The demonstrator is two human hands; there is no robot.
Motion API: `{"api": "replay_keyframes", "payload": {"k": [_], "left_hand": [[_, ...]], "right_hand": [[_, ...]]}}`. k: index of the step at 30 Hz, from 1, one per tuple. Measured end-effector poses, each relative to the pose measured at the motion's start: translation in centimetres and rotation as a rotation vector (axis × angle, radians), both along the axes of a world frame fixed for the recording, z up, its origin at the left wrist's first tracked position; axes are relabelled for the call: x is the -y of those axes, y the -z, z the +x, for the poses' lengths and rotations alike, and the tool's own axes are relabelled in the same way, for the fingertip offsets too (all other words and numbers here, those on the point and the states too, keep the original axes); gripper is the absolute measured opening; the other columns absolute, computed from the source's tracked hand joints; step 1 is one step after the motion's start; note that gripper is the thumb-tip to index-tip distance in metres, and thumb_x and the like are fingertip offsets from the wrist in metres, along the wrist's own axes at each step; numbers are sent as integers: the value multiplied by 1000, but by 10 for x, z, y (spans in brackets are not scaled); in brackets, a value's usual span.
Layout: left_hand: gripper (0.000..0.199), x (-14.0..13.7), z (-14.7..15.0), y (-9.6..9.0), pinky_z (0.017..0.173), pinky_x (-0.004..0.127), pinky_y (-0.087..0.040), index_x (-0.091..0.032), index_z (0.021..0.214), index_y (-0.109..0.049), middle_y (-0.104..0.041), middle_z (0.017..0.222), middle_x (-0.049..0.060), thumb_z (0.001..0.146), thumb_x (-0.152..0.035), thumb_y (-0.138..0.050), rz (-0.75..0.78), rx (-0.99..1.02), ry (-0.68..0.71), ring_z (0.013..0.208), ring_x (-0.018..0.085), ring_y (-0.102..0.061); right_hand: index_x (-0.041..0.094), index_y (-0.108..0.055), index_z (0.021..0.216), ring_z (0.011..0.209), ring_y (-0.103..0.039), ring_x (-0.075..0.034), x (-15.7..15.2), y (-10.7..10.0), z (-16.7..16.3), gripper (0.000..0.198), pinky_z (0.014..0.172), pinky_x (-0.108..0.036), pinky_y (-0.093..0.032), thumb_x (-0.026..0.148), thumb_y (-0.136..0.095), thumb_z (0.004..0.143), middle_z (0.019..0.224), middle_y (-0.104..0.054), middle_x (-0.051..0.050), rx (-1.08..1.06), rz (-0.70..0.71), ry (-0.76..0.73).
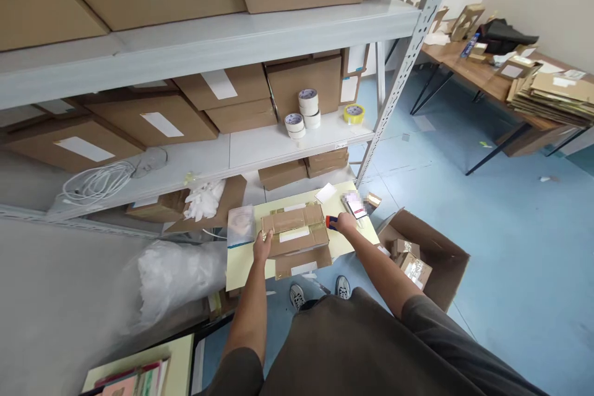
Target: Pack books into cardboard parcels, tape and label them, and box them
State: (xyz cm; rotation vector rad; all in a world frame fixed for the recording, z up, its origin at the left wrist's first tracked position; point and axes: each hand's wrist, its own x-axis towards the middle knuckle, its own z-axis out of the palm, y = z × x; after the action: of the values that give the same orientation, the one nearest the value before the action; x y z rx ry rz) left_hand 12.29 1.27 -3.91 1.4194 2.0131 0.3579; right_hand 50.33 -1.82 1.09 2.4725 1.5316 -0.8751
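On the pale yellow tabletop [341, 247] lies a brown cardboard box [320, 236] with tape and white labels, its front flap folded out toward me. My left hand [262, 246] grips the box's left edge, thumb on top. At the opposite side, my right hand [346, 223] is closed round a small red-and-dark-blue tool that looks like a box cutter [331, 222]; its tip is close to the box's right edge, and I cannot tell if it touches. A clear plastic bag [241, 225] lies left of the box, and a white paper slip [325, 192] behind it.
A metal shelf [260, 148] with boxes, white tape rolls [308, 108] and a yellow tape roll [353, 113] rises in front. An open carton [445, 260] holding small boxes stands right on the floor. Bagged white packing material [180, 272] sits left. A wooden desk [492, 83] is far right.
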Motion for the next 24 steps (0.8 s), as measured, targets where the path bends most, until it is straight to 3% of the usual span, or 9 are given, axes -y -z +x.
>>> {"api": "replay_keyframes", "payload": {"k": [8,13,17,20,24], "left_hand": [[58,1,2,-4,108,37,-49,-17,141,-61,-71,140,17,102,-58,-52,-18,34,-11,133,32,-65],[53,3,2,-2,104,36,-51,-19,140,-62,-74,135,15,103,-56,-51,-8,40,20,128,31,-68],[59,0,1,2,103,38,-52,-19,146,-58,-73,136,18,103,-59,-51,-25,-1,-8,128,33,-68],[60,-1,1,4,102,39,-53,-19,146,-58,-73,137,18,103,-59,-52,-19,-1,-8,127,34,-68],[62,-1,0,4,102,39,-53,-19,147,-56,-73,137,18,102,-62,-50,-26,-9,-5,128,33,-68]], "right_hand": [[8,-78,114,105,-73,-34,-4,18,-5,53,85,-33,-52,53,-81,86,109,-77,-26,-50,-15,86],[10,-78,114,108,-73,-33,27,35,-14,43,86,-34,-50,48,-71,95,111,-78,-25,-51,-1,90],[13,-72,127,110,-73,-31,51,54,-16,51,91,-35,-48,54,-48,107,117,-77,-22,-30,69,200],[8,-63,137,114,-71,-31,62,66,-10,50,99,-38,-45,41,-38,110,120,-76,-24,-59,100,208],[4,-62,137,122,-68,-33,72,76,-1,43,100,-37,-44,24,-45,103,127,-72,-27,-136,5,191]]}}
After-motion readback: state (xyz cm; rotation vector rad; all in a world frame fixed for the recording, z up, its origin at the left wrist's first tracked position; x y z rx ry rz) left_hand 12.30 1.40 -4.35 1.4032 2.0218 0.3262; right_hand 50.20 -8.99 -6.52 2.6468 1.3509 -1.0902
